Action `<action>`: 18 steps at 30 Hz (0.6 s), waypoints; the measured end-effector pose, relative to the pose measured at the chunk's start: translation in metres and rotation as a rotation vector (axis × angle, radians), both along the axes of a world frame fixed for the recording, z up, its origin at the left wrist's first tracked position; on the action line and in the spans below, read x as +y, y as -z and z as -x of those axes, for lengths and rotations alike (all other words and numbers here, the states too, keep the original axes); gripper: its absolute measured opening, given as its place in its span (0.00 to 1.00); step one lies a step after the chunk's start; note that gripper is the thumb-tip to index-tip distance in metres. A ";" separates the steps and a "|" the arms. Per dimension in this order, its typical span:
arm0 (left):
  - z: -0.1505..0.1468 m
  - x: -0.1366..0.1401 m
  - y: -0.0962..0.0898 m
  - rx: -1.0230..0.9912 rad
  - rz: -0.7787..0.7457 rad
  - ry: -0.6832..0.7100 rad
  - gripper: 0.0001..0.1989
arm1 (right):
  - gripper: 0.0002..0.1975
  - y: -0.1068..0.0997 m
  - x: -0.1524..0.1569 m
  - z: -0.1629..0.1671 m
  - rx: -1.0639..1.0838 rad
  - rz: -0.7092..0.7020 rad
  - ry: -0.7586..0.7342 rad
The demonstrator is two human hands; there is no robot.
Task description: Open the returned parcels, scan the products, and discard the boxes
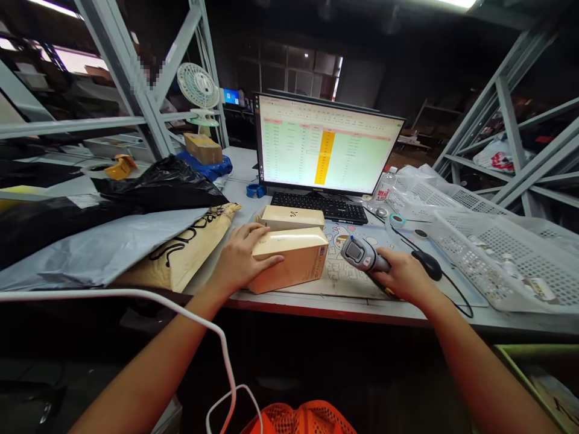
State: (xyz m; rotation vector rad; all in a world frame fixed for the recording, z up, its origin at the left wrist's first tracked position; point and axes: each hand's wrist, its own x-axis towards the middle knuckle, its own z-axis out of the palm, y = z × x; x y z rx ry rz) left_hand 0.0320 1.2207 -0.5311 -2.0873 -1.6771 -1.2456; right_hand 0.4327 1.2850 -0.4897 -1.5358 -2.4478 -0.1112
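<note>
White cable nearest; hands — left clasping front box, right scanner.

Bright desk in dark surroundings, stretched at the edges.
Ahead of your left hand and right hand, the screen glows strongly, its small text too faint to read. White lamps shine high up on either side. At your left hand, the box is pale on top and shaded toward you; beyond to the left, the black bag catches glossy highlights. Below both hands it falls nearly black. Far out, the frames lean and stretch; a pixelated patch sits high leftward.
</note>
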 end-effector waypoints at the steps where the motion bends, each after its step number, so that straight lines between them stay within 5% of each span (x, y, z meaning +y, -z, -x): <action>1: 0.001 -0.002 0.002 -0.069 -0.049 0.018 0.39 | 0.12 0.006 0.014 -0.003 -0.003 0.022 0.056; 6: 0.036 0.020 -0.004 -0.540 -0.052 0.101 0.36 | 0.15 0.038 0.070 -0.015 -0.018 0.115 0.240; 13: 0.074 0.089 -0.012 -0.669 0.529 0.314 0.66 | 0.17 0.066 0.096 -0.024 0.005 0.183 0.309; 18: 0.051 0.102 0.009 -0.613 0.591 0.426 0.52 | 0.20 0.070 0.095 -0.024 0.026 0.204 0.263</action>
